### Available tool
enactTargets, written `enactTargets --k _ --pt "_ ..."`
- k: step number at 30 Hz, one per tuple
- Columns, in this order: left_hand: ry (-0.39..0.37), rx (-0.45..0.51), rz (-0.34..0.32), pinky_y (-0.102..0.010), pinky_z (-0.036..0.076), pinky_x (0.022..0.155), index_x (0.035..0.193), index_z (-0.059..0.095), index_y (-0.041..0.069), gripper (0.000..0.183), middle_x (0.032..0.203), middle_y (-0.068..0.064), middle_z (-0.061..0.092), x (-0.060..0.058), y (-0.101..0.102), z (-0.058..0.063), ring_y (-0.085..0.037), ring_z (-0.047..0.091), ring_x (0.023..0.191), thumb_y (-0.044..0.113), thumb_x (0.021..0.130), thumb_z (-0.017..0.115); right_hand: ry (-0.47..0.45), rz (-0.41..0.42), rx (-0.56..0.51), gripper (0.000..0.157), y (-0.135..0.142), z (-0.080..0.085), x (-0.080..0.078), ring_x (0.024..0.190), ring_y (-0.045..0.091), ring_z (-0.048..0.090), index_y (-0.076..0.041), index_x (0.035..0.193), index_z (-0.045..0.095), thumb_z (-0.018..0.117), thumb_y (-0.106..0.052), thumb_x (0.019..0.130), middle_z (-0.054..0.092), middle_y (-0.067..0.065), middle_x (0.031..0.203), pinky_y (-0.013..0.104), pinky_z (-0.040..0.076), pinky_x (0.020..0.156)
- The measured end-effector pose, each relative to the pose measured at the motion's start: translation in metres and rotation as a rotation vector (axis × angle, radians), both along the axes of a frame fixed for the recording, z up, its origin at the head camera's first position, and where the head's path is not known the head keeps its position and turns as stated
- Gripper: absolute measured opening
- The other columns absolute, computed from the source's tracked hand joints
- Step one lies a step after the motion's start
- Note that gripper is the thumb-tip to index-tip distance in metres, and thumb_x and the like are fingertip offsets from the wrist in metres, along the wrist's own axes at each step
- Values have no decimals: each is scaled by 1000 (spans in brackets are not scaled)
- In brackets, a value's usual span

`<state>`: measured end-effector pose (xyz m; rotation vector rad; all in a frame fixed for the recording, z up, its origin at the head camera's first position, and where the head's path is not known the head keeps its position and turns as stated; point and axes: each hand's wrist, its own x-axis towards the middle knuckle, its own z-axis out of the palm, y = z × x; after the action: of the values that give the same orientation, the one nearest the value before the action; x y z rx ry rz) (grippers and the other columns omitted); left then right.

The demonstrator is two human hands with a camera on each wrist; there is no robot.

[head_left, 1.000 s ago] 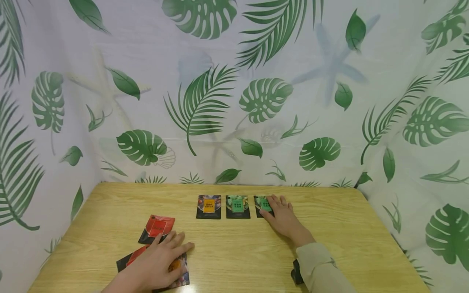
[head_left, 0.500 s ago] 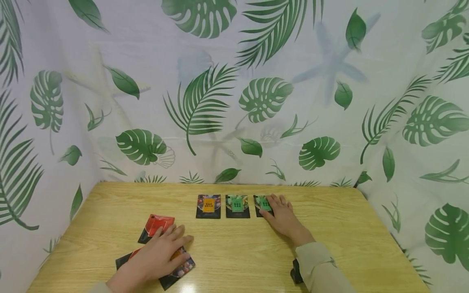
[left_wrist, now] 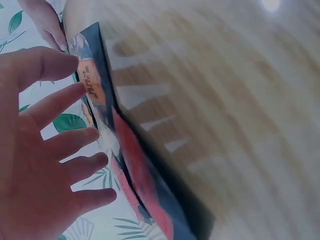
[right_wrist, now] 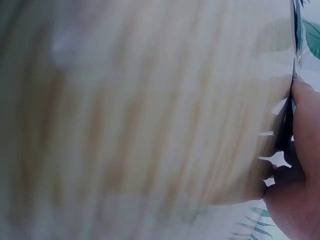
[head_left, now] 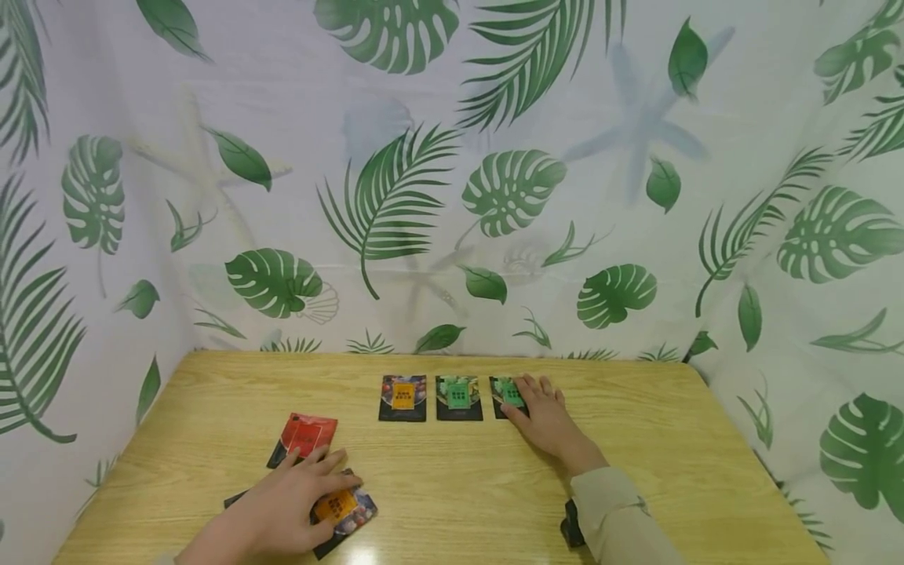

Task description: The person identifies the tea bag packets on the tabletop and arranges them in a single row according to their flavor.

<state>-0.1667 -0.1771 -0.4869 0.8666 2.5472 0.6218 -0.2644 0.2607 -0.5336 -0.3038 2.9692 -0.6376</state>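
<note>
Red packet [head_left: 304, 437] sat at my 11, two more packets in a row at 12. My left hand [head_left: 282, 510] lay flat on the orange packet [head_left: 344, 508], long axis toward 2; right hand [head_left: 544, 420] rested flat on the green packet [head_left: 507, 393].

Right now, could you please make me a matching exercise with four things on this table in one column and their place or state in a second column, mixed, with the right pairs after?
Things
1. red packet
2. orange-label packet in the far row
3. left hand
4. right hand

Places or states
A. rests on the rightmost green packet of the far row
B. left end of the far row
C. lies flat just beyond the left hand's fingertips
D. presses on the near pile of packets

Pairs: 1-C, 2-B, 3-D, 4-A
</note>
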Motion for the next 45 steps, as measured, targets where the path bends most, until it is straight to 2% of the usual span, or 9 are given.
enactTargets --k 6,15,24,33,39,45 --pt "23 -31 11 -85 23 114 152 59 30 55 166 -17 43 1 1 -7 -53 36 153 43 100 70 -3 -1 0 72 1 -3 1 159 56 9 0 164 32 49 -46 111 24 29 171 76 7 125" --pt "137 -49 25 -84 34 109 152 58 17 64 160 -22 50 -1 10 -14 -54 43 148 56 102 62 4 -1 -5 72 1 -3 1 159 56 9 1 164 32 49 -45 111 24 30 171 76 7 125" --pt "64 -47 -15 -82 29 114 157 52 27 67 165 -11 46 -1 12 -14 -52 39 152 53 98 68 13 1 9 72 1 -4 -1 159 56 10 0 164 32 49 -46 111 25 29 171 76 8 125" --pt "117 -78 -7 -79 31 116 158 50 24 67 164 -13 48 -6 23 -16 -48 43 151 53 99 66 10 0 18 71 2 -2 -1 159 56 11 1 164 32 49 -44 111 25 30 171 76 9 125" --pt "166 -109 28 -79 31 116 158 50 20 68 162 -18 48 -13 28 -19 -49 45 149 53 101 65 6 -1 7 72 1 -3 0 159 55 9 -1 165 31 49 -46 111 24 29 171 76 8 125" --pt "165 -147 91 -77 32 117 160 48 18 71 163 -19 47 -20 30 -18 -48 43 150 57 102 63 12 -2 3 71 1 -4 -1 159 56 10 -1 164 33 49 -45 111 25 29 171 76 8 125"
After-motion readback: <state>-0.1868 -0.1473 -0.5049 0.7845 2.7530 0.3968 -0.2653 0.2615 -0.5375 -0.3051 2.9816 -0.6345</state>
